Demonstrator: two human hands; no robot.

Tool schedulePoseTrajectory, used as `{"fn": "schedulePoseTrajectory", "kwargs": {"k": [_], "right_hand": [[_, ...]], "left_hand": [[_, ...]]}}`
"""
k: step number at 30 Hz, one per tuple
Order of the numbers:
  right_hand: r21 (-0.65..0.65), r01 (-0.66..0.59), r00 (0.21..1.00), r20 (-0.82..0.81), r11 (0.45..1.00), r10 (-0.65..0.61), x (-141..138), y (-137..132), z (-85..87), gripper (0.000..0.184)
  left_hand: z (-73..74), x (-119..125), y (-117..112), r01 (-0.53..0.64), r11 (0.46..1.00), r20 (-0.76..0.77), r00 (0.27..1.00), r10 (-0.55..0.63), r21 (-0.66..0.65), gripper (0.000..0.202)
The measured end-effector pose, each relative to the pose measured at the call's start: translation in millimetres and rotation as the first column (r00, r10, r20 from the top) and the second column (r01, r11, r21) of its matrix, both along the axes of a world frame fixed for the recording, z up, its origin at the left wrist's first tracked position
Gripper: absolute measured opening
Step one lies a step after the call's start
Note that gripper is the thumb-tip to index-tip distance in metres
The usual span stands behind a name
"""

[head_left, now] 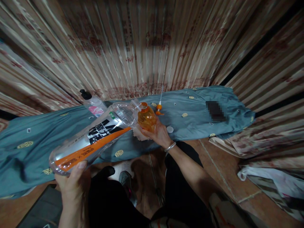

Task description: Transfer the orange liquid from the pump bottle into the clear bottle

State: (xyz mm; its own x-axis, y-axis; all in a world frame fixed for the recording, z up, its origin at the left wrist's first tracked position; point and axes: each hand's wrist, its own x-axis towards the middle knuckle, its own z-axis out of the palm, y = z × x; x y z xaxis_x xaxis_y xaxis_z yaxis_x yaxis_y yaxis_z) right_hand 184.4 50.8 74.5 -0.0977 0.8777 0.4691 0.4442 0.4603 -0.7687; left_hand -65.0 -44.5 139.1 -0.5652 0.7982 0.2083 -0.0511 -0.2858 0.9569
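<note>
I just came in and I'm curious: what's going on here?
The person's left hand holds a big clear bottle near its bottom end. It is tilted, with its neck right by the open mouth of a see-through orange bottle in the right hand. I can't tell whether anything is flowing. An orange pump and a small white disc lie on the blue-green cloth.

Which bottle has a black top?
The pink-labelled bottle. The big bottle in the left hand and the orange bottle in the right hand don't.
</note>
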Motion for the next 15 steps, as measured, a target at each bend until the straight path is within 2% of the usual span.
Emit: {"fn": "schedulePoseTrajectory", "kwargs": {"k": [3, 8, 15], "right_hand": [[0.006, 0.016, 1.000, 0.010, 1.000, -0.017, -0.2, 0.7, -0.1, 0.083], [0.043, -0.011, 1.000, -0.026, 0.999, 0.012, 0.0, 1.0, -1.0, 0.089], [0.009, 0.017, 1.000, 0.001, 1.000, -0.017, -0.6, 0.1, -0.1, 0.090]], "left_hand": [[-2.2, -1.0, 0.5, -0.004, 1.000, -0.010, 1.000, 0.004, 0.014, 0.055], [-3.6, -1.5, 0.7, 0.015, 0.999, 0.000, 1.000, -0.015, 0.044, 0.042], [-0.3, 0.9, 2.1, -0.001, 0.998, -0.015, 1.000, 0.001, 0.059, 0.048]]}}
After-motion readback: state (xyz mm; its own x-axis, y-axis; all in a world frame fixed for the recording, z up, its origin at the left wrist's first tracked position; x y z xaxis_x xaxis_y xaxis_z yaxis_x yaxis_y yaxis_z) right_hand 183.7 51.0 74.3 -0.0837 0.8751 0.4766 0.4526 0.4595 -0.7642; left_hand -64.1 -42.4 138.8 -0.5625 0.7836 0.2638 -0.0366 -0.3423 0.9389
